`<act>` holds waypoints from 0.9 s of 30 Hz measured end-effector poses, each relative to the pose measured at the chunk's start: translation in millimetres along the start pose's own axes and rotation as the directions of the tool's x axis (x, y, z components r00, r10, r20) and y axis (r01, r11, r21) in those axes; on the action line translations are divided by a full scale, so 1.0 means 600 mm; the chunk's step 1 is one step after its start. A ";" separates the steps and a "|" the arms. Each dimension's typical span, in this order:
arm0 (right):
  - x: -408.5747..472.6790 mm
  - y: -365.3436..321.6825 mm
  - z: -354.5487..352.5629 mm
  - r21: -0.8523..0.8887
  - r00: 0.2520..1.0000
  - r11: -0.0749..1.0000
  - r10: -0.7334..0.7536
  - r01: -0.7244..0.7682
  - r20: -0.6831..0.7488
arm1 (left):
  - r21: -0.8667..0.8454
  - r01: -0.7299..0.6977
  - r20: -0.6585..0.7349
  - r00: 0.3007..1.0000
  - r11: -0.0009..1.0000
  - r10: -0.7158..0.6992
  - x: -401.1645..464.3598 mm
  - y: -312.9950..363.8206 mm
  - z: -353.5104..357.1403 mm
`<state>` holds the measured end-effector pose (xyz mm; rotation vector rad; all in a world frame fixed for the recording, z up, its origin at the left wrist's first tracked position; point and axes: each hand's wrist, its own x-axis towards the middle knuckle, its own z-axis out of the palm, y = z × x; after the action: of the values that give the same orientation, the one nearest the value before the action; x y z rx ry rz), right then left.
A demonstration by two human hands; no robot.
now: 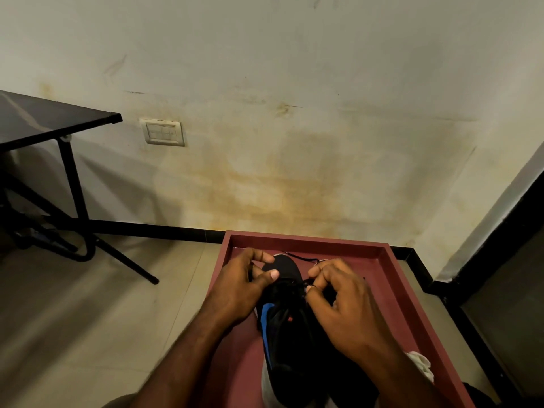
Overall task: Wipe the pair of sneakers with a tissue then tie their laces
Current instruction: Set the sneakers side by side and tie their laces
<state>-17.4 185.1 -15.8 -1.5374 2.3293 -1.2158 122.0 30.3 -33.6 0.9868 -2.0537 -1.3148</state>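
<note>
A black sneaker (290,328) with a blue side stripe and white sole lies toe-away in a maroon tray (309,241). My left hand (244,287) curls around the sneaker's left side near the laces, thumb over the tongue area. My right hand (338,301) pinches a black lace (303,285) at the top of the lacing. A loose lace end (303,257) trails past the toe. A crumpled white tissue (421,366) lies in the tray at the right, partly behind my right forearm. A second sneaker is not clearly visible.
The tray sits low against a stained wall (294,142). A black folding table (44,119) with metal legs stands at the left over a tiled floor (103,304). A dark panel (506,275) borders the right side.
</note>
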 end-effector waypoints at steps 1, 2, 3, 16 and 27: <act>-0.006 0.004 -0.003 0.002 1.000 1.000 0.011 -0.011 0.005 | 0.045 -0.003 -0.003 1.000 0.999 0.003 -0.001 -0.002 -0.002; -0.012 0.008 -0.006 0.006 1.000 1.000 0.027 -0.027 0.008 | 0.095 -0.003 -0.007 1.000 0.995 0.003 -0.001 -0.003 -0.004; -0.019 0.013 -0.010 0.013 0.999 0.999 0.048 -0.048 0.009 | 0.138 0.002 -0.011 1.000 0.990 0.000 -0.002 -0.004 -0.006; -0.069 0.071 -0.034 0.097 0.993 0.989 0.111 -0.107 -0.035 | 0.355 0.101 -0.059 0.995 0.929 -0.086 -0.005 -0.013 -0.020; -0.105 0.097 -0.090 -0.324 0.956 0.939 -0.015 0.114 0.293 | 0.552 0.034 0.118 0.986 0.833 -0.118 -0.043 0.001 -0.013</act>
<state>-55.2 276.5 -38.3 -1.7656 2.3904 -0.5655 143.4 46.9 -30.8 1.2485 -2.6101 -0.8542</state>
